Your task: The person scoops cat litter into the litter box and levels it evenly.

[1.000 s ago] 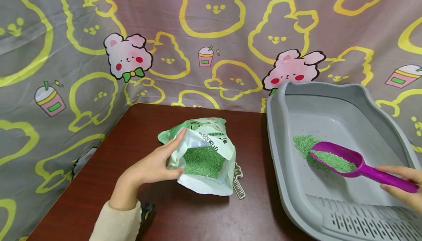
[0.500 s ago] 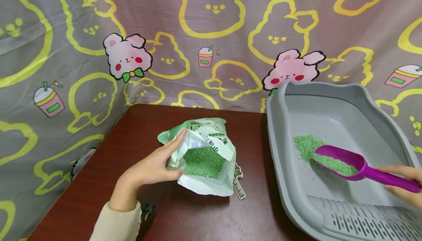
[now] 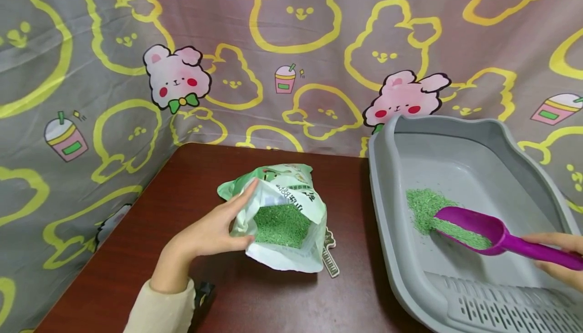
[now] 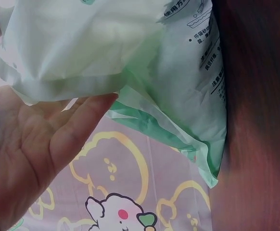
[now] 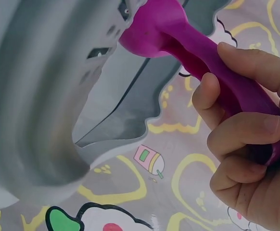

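Bag (image 3: 287, 259) is plonked on the bench (image 3: 352, 282), litter tray (image 3: 460, 171) parked to its right, scoop (image 3: 494, 227) held inside that, tip at the pellet pile (image 3: 423, 204), curtain (image 3: 273, 29) hung behind.

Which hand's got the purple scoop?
The right hand, the one by the grey tray: it grips the purple scoop by its handle. The left hand has no scoop; it holds the side of the open bag instead.

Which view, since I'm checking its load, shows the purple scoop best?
Head view: the purple scoop shows its open bowl, holding green pellets. Right wrist: handle in the right hand and the bowl's outside, no pellets. Left wrist: none of it.
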